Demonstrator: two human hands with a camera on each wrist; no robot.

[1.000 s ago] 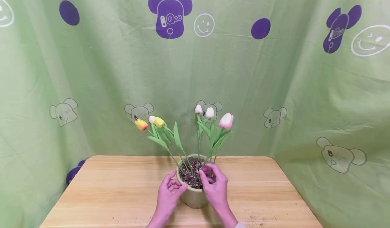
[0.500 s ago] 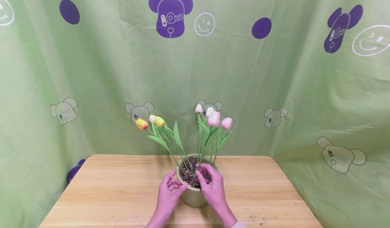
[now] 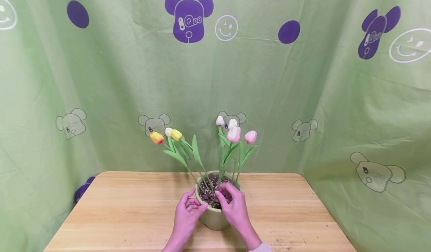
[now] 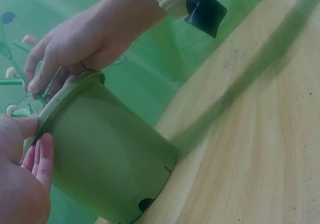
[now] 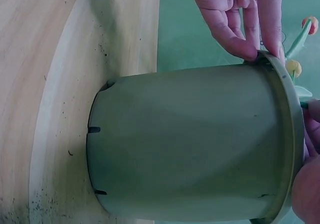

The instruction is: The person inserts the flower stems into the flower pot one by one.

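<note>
A green flower pot (image 3: 213, 221) full of dark, speckled soil (image 3: 206, 196) stands near the table's front. My left hand (image 3: 189, 211) holds its rim at the left, thumb over the edge and fingers against the outer wall (image 4: 46, 156). Over the soil, my right hand (image 3: 234, 206) pinches the lower stem of a pink tulip (image 3: 234, 134); the stem's foot is hidden by the fingers. Another pink tulip (image 3: 250, 136) and two pale ones lean at the right. Orange (image 3: 156, 137), yellow (image 3: 176, 134) and white tulips (image 3: 168, 131) lean left.
The pot stands on a light wooden table (image 3: 141, 207). Dark soil crumbs (image 3: 282, 243) lie scattered at its front right. A green curtain (image 3: 262, 83) with printed bears and smiling faces surrounds the back and sides.
My right hand has moved left over the soil, and the pink tulip has swung left and more upright, uncovering the other pink one. The left hand stays on the rim.
</note>
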